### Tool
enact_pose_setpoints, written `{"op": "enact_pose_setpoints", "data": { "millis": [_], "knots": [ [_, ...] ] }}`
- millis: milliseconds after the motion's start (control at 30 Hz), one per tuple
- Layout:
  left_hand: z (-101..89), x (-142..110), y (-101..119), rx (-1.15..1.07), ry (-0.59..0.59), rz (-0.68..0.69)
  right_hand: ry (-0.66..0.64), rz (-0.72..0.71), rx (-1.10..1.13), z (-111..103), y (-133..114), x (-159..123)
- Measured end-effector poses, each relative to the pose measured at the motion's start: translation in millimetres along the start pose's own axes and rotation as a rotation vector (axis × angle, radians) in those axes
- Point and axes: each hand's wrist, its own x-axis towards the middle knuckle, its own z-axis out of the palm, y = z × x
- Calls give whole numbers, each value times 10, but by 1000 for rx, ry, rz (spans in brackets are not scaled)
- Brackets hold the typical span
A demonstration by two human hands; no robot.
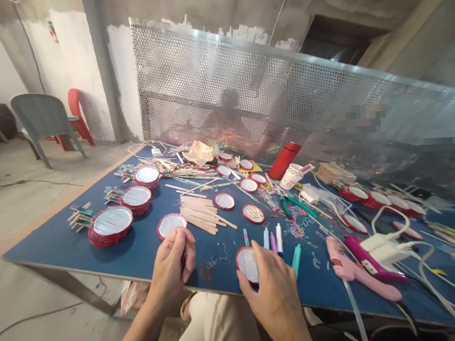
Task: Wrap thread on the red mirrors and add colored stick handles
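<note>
Down around six o'clock on the blue table (46,249), the left hand (171,258) has its fingers together, clamped on a red-rimmed disc (170,222), while the right hand (272,289) grips a second disc (246,265) right by some marker pens (273,240).

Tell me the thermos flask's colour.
The thermos flask is red, seen in the head view.

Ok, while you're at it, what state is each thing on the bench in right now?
Left hand: fingers curled, against a red-rimmed disc.
Right hand: gripping a second red-rimmed disc.
Red flask: upright.
Paper cup: tilted.
Pink glue gun: lying flat, corded.
Marker pens: standing on end.
Larger red-rimmed discs: stacked.
Wooden craft sticks: loose pile.
</note>
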Motion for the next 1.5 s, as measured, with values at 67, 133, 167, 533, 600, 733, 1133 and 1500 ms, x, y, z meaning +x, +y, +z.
{"op": "enact_pose_setpoints", "data": {
  "millis": [67,133,167,533,600,733,1133,1500],
  "knots": [
    [-26,2,-17,25,-15,-19,-30,-1,26,15,42,1],
    [-56,9,-36,38,-19,-28,-41,-6,64,23,92,12],
    [-70,14,-45,40,-18,-30,-34,-5,83,21,120,27],
    [-94,87,-105,33,-51,-137,296,290,263,-119,251,288],
    [-98,75,-107,66,-70,-143,318,310,250,-66,205,213],
    [-83,32,-85,281,-210,-178,294,318,287,-65,133,123],
    [-75,102,-85,566,-361,-30,355,-41,439,-275,-151,440],
    [5,89,-42,787,-439,53,-294,173,-15,-207,-14,969]
  ]
}}
